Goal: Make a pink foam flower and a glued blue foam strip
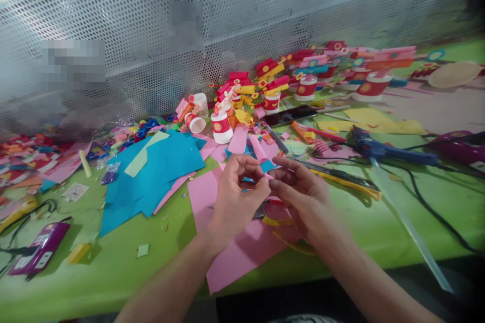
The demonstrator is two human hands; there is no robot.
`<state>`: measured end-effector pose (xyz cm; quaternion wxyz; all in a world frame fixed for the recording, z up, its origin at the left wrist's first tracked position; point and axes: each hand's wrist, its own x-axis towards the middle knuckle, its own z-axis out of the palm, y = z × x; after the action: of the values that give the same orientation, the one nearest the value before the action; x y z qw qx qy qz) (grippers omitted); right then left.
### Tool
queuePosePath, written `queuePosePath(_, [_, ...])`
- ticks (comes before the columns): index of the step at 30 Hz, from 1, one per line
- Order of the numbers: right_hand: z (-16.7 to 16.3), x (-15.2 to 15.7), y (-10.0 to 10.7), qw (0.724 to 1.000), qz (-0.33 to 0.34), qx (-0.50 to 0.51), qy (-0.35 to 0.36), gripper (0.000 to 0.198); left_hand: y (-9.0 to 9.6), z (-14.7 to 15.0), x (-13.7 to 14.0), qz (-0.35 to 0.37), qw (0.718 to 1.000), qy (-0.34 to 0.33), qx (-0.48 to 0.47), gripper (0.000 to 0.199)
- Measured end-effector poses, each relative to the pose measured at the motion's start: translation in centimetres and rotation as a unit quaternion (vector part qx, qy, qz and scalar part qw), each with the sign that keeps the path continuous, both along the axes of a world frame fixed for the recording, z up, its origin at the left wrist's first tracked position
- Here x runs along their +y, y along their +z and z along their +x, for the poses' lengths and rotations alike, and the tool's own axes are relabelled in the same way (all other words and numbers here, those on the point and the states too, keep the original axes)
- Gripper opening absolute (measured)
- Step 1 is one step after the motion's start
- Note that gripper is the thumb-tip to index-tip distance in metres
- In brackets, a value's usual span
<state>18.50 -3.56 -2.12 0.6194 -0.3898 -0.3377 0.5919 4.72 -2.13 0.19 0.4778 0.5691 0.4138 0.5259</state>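
Observation:
My left hand (pixel 242 199) and my right hand (pixel 306 197) meet above the table, thumbs and fingertips pinched together. Between the fingertips is a small bit of pink paper (pixel 268 177), mostly covered by the fingers. Under both hands lies a pink paper sheet (pixel 231 267). Partly hidden beneath my right hand are yellow curved handles (pixel 295 246), perhaps of scissors. Just past the fingers, a pink paper roll (pixel 257 149) and blue scraps lie among other cuttings.
Blue paper sheets (pixel 151 171) lie left. Decorated paper cups (pixel 222 128) topped with paper rolls line the back, before a perforated metal panel (pixel 242 20). At right, a blue glue gun (pixel 390 151) holds a long glue stick (pixel 411 227), with black cables nearby. A purple device (pixel 41 247) sits front left.

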Motion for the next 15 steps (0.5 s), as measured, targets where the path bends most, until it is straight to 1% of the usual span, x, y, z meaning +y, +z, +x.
queuePosePath(5, [0.02, -0.06, 0.21, 1.000, -0.005, 0.009, -0.013, 0.051, 0.13, -0.02, 0.12, -0.012, 1.000, -0.024, 0.002, 0.026])
queuePosePath(8, [0.13, 0.06, 0.19, 0.999, -0.006, 0.019, -0.030, 0.052, 0.32, 0.01, 0.11, -0.028, 0.999, -0.043, 0.003, 0.033])
queuePosePath(11, [0.20, 0.02, 0.25, 0.998, -0.004, 0.009, -0.056, 0.051, 0.28, 0.05, 0.14, -0.038, 0.998, -0.054, -0.001, 0.038])
queuePosePath(15, [0.13, -0.21, 0.33, 0.998, 0.009, -0.007, -0.069, 0.050, -0.13, 0.13, 0.34, -0.043, 0.997, -0.064, -0.020, 0.036])
